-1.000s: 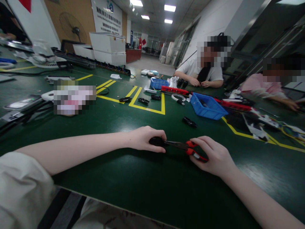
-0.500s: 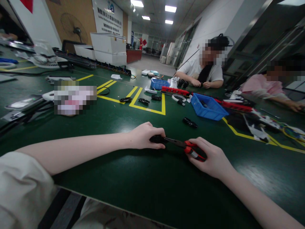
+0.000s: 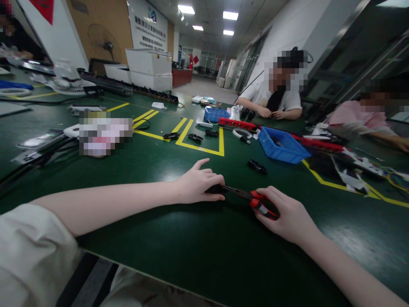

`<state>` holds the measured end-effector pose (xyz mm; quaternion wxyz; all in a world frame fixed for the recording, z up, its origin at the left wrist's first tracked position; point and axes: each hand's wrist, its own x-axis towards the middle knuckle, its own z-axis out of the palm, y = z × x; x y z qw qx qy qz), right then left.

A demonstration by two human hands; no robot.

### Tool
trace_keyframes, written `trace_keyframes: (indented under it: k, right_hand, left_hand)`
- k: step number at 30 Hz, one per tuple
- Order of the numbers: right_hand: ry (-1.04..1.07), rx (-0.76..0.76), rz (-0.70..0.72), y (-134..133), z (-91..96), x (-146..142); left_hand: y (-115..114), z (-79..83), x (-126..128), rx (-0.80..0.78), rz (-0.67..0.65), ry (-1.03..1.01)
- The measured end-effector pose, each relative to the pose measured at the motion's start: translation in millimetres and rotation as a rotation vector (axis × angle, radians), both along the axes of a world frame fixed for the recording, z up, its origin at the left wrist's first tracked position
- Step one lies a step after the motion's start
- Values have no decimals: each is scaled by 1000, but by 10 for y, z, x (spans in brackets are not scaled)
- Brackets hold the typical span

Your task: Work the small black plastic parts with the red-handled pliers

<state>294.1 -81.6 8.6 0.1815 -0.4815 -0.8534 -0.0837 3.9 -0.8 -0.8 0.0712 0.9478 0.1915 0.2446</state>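
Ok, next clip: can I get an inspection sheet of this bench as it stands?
Surface: green table with yellow tape lines.
Job's things: small black part; the nose of the pliers meets it.
Clutter: loose black parts, blue bin.
Grips: left hand holds the part, forefinger lifted; right hand closed on the pliers' red handles.
Cables: black cable far left; coloured wires far right.
Surroundings: person in white and person in pink seated across; wall fan.

l hand (image 3: pixel 198 186) on black part (image 3: pixel 215 189), r hand (image 3: pixel 289 213) gripping pliers (image 3: pixel 252 199)
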Motion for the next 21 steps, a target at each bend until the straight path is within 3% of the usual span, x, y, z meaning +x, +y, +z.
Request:
trace_keyframes:
  k: [12, 21]
  right_hand:
    - [-79, 213, 27, 0, -39, 30]
    - [-95, 211, 34, 12, -30, 35]
  left_hand:
    - [13, 14, 13, -47, -14, -15]
    - [43, -24, 19, -48, -10, -6]
